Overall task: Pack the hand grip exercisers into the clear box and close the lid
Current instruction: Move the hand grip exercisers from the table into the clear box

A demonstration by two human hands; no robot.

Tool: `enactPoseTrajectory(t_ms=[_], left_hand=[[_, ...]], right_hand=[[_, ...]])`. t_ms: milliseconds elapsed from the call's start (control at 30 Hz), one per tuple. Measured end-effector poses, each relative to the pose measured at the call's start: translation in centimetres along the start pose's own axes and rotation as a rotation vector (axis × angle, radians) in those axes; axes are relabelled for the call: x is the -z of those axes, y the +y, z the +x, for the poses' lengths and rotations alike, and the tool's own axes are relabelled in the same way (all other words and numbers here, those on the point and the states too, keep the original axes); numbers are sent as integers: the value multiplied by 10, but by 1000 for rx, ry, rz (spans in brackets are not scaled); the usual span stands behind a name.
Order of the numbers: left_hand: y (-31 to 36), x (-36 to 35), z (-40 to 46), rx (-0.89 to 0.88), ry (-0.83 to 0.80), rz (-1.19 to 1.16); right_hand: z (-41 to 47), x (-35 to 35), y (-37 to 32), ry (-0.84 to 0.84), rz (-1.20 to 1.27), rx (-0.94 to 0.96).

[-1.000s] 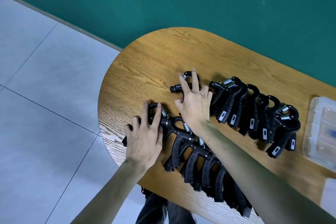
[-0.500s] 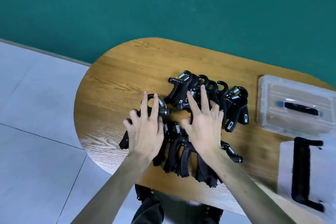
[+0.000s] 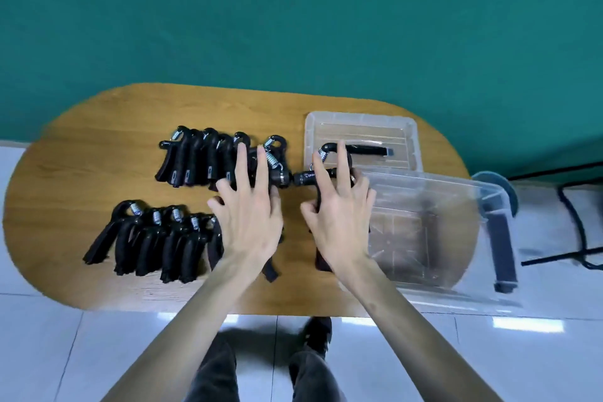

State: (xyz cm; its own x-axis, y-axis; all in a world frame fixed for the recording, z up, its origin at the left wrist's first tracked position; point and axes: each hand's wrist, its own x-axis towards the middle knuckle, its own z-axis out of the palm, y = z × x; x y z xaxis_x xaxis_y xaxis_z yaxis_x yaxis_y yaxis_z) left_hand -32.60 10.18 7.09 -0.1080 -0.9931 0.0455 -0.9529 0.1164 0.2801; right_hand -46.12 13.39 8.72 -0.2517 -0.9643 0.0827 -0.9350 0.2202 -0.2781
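Both hands hover palm-down over the oval wooden tabletop (image 3: pixel 98 147). The left hand (image 3: pixel 251 215) has its fingers spread and straight, resting on a black hand grip exerciser at the right end of the far row of black plastic hand grip exercisers (image 3: pixel 208 157). The right hand (image 3: pixel 339 215) curls its thumb and fingers around a single black hand grip exerciser with a metal coil spring (image 3: pixel 321 170), which stands with its looped top pointing away from the person and its handles running toward them. A second near row of black exercisers (image 3: pixel 153 238) lies to the left, handles also toward the person, springs at the far end. Just beside the right hand sits the clear rectangular plastic box (image 3: pixel 424 228), tilted, its inside blurred, so I cannot tell what it holds. Behind it lies the clear flat lid with a black carry handle (image 3: pixel 362 137), on the tabletop and off the box.
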Motion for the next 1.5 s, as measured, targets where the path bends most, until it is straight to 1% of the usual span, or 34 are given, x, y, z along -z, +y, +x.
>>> enactPoseTrajectory(t_ms=[133,300,367,500,633,800,1000,1100,1200,1300,1400,1500], left_hand=[[78,-4,-17,-29,-33,-41],[158,-17,-41,-82,-131,-3],[183,-28,-50,-122,-185,33],[212,-53,-57,-175,-284,78],[216,-81,-57,-174,-351,135],[209,-115,-56,-166,-400,171],[200,-164,-51,-125,-479,236],[195,-186,-51,-125,-533,249],[189,-205,-50,-114,-537,253],[189,-216,-51,-102,-509,265],[187,-222,-54,-118,-526,269],[184,-225,-54,-128,-500,282]], right_hand=[[-15,34,63,33,9,-83],[-46,52,143,22,-18,-173],[-58,52,167,-2,-1,-230],[-69,44,203,-88,11,-335],[-71,34,228,-155,41,-404],[-59,14,249,-263,103,-419],[-38,-32,270,-506,113,-395],[-32,-60,281,-591,122,-362],[-31,-83,292,-615,144,-351],[-34,-96,298,-597,169,-334],[-36,-100,298,-579,102,-312],[-37,-103,294,-572,7,-304]])
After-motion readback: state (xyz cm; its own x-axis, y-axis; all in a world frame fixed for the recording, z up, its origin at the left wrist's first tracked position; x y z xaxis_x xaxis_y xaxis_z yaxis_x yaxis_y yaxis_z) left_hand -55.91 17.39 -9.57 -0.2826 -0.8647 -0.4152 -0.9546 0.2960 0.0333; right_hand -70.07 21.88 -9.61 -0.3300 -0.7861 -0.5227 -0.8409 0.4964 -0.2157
